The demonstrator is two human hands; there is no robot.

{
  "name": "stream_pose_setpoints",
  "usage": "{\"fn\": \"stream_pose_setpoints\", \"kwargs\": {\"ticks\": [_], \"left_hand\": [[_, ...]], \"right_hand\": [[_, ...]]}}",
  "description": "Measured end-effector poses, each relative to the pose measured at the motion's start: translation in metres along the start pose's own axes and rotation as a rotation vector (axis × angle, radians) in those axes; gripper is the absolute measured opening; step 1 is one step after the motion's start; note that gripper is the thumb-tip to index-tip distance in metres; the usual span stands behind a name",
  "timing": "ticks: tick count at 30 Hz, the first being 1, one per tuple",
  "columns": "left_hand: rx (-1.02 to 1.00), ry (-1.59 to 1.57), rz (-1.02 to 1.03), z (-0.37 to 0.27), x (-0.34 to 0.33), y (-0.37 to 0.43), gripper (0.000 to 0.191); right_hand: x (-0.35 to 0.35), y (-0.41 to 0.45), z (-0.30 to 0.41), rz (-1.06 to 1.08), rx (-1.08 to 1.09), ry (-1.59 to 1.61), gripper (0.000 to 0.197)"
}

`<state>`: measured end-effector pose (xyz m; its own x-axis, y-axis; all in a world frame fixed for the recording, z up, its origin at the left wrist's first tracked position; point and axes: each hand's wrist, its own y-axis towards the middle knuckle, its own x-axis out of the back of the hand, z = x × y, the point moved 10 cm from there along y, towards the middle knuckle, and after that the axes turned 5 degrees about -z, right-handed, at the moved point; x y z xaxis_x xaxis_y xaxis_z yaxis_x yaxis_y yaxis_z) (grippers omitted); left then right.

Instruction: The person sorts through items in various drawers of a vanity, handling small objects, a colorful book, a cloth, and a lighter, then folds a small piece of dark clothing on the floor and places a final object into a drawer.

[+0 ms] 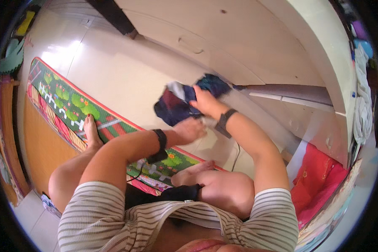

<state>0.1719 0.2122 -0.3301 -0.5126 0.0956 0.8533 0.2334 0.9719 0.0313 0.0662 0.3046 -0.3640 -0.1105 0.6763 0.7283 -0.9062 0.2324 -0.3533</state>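
A dark navy cloth (176,105), likely a garment, is bunched above the tiled floor in front of me, with maroon and pale grey patches. My right hand (205,101) grips its right side, thumb towards the left. Just below the cloth's lower edge is my left hand (190,130), blurred, its fingers pointing right; whether it pinches any fabric cannot be made out. Beyond my right hand lies a dark blue-green cloth (212,85), which may be part of the same bundle. Both wrists wear black straps.
A pale cabinet (239,47) with handles stands ahead and to the right. Under my feet is a green printed mat (63,97) with a red border on the tiled floor (113,69). Red fabric (315,179) lies at the right. A thin cable (236,157) hangs near my right arm.
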Motion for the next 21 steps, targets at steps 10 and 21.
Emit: {"fn": "stream_pose_setpoints", "kwargs": {"ticks": [10, 21], "left_hand": [[0.273, 0.01, -0.831, 0.102, 0.193, -0.086, 0.081], [-0.278, -0.386, -0.458, -0.014, 0.129, 0.04, 0.02]], "right_hand": [[0.116, -0.023, 0.122, 0.022, 0.205, 0.544, 0.051], [0.093, -0.204, -0.013, 0.504, -0.335, 0.492, 0.043]]}}
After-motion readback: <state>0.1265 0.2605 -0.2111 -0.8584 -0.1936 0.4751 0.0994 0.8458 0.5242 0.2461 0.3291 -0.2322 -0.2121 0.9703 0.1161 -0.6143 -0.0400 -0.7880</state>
